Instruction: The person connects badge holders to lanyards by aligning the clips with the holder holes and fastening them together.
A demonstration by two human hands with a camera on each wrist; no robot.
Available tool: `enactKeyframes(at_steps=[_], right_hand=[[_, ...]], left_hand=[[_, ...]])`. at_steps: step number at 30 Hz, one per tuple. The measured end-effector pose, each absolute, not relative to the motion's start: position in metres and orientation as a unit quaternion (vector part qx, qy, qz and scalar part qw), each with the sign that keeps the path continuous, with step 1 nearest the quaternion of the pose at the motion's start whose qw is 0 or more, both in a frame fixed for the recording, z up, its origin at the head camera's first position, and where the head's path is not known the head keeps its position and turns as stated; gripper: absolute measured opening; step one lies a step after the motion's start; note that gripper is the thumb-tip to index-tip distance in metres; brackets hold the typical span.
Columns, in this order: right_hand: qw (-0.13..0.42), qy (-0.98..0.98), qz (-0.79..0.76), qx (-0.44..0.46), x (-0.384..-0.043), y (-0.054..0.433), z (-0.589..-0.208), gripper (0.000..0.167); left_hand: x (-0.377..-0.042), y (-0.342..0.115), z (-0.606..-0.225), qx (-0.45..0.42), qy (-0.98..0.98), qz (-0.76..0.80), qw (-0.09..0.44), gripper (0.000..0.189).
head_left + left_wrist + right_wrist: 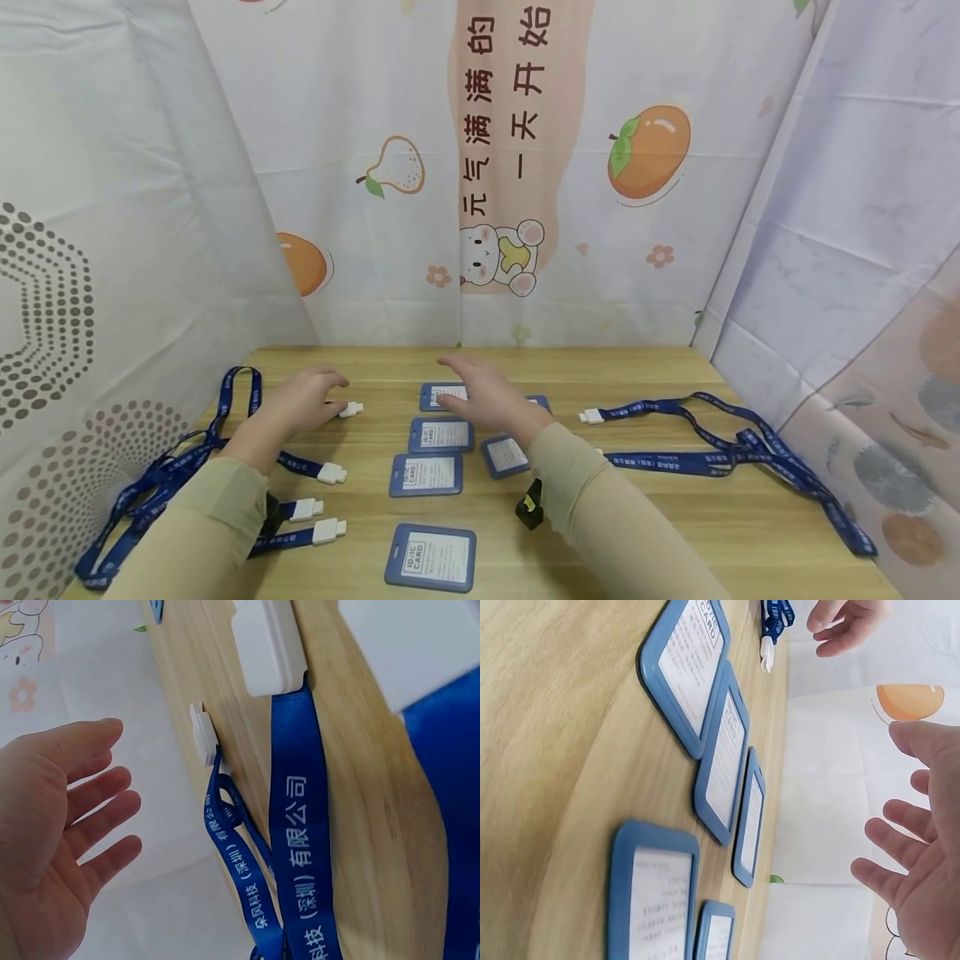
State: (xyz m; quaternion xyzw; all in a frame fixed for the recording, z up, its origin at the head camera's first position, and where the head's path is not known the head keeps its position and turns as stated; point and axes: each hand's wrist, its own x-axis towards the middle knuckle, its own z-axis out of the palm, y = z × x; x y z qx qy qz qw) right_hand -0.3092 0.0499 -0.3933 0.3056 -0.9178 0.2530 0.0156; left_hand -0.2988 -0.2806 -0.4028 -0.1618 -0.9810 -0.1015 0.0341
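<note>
My left hand [300, 404] hovers with loosely bent fingers over the far left of the table, near the white clip of a blue lanyard [300, 825]. In the left wrist view it holds nothing. My right hand [487, 396] is raised over blue card holders, its fingers spread and apart from them; the right wrist view shows the palm bare. Below and left of it lie several card holders in a column, among them the nearest card holder [431, 558]. Another card holder [506, 456] lies under the right wrist, and one behind it is partly hidden.
Several blue lanyards [161, 475] with white clips lie at the left, clips pointing inward. More blue lanyards [675, 462] lie at the right, partly hidden by my sleeve. Printed curtains [360, 275] hang behind and on both sides of the wooden table [637, 533].
</note>
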Motion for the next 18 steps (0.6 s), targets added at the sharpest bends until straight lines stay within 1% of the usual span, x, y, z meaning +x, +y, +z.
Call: enactKeyframes(at_steps=[4,18], right_hand=[[0.005,-0.918,0.254,0.303,-0.312,0.045,-0.397,0.064],[-0.008,-0.919,0.266,0.291,-0.32,0.038,-0.412,0.061]], left_hand=[[-0.305,-0.28,-0.406,-0.161,-0.982,-0.102,0.011,0.038],[-0.319,-0.273,-0.417,-0.132,-0.988,-0.077,-0.033,0.033]])
